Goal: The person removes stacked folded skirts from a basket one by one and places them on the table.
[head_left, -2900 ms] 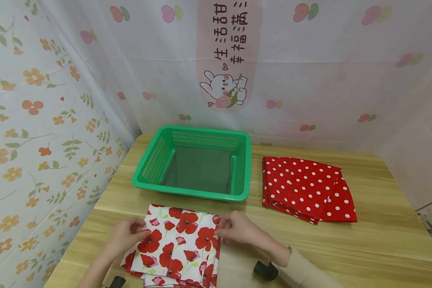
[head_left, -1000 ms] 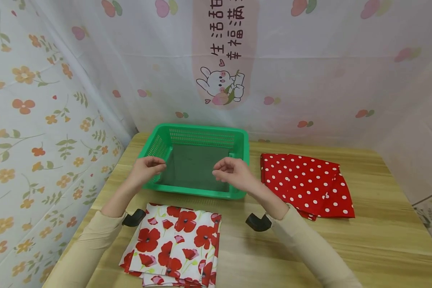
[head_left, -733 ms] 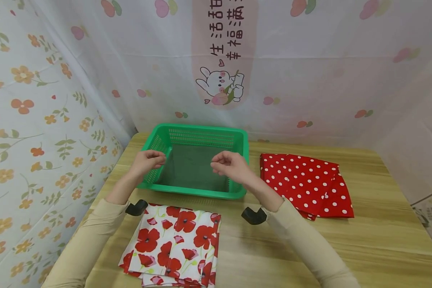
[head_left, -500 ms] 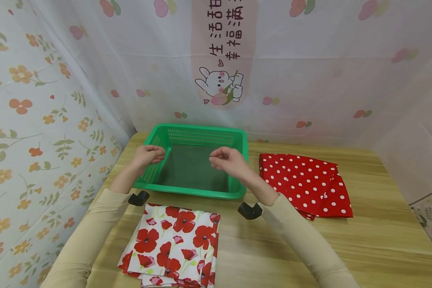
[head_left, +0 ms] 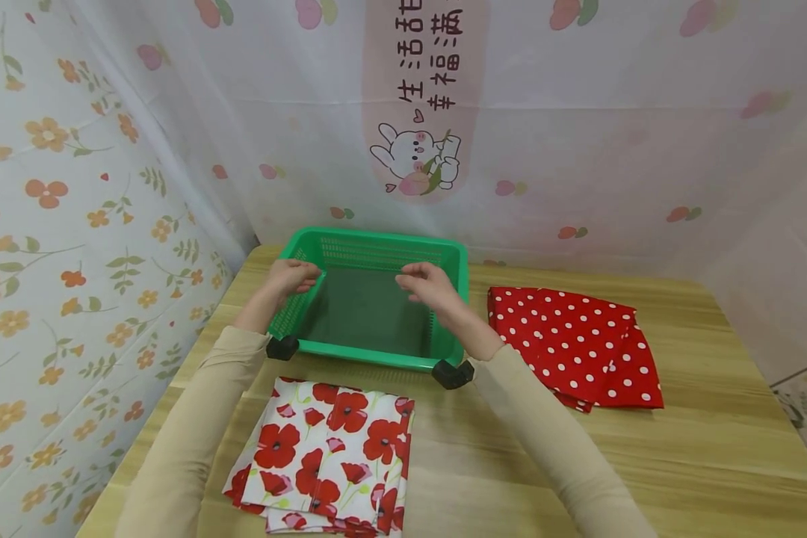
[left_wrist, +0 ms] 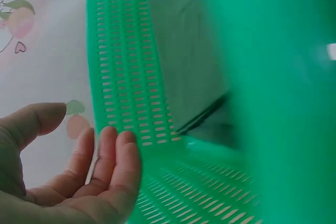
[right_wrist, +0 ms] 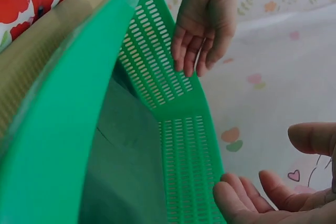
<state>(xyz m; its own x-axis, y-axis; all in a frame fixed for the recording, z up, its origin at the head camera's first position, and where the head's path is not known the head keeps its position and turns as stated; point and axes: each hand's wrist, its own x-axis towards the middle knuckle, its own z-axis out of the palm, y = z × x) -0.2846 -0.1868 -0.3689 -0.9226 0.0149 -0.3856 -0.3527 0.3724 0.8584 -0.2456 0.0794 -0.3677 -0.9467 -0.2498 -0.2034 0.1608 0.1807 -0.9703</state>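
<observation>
Both hands hover over the green plastic basket (head_left: 370,357), which has slotted walls. Inside it, a dark grey-green cloth or sheet (head_left: 370,310) lies flat on the bottom. My left hand (head_left: 291,278) is above the basket's left side; the left wrist view shows its thumb apart from loosely bent fingers, holding nothing. Above the right part of the basket is my right hand (head_left: 430,288), its thumb also apart from the fingers and nothing between them. Nearer me lies a folded white cloth with red poppies (head_left: 329,456), touched by neither hand.
A folded red cloth with white dots (head_left: 571,344) lies on the wooden table (head_left: 699,359) right of the basket. Behind the table hangs a printed white curtain (head_left: 578,134); a flowered one (head_left: 74,261) hangs at the left. Black wrist mounts (head_left: 452,373) sit low over the basket's front rim.
Earlier my hands were at the edges of the poppy cloth. They have let go of it and moved forward over the basket, lately a little further toward its back. The cloths have stayed put.
</observation>
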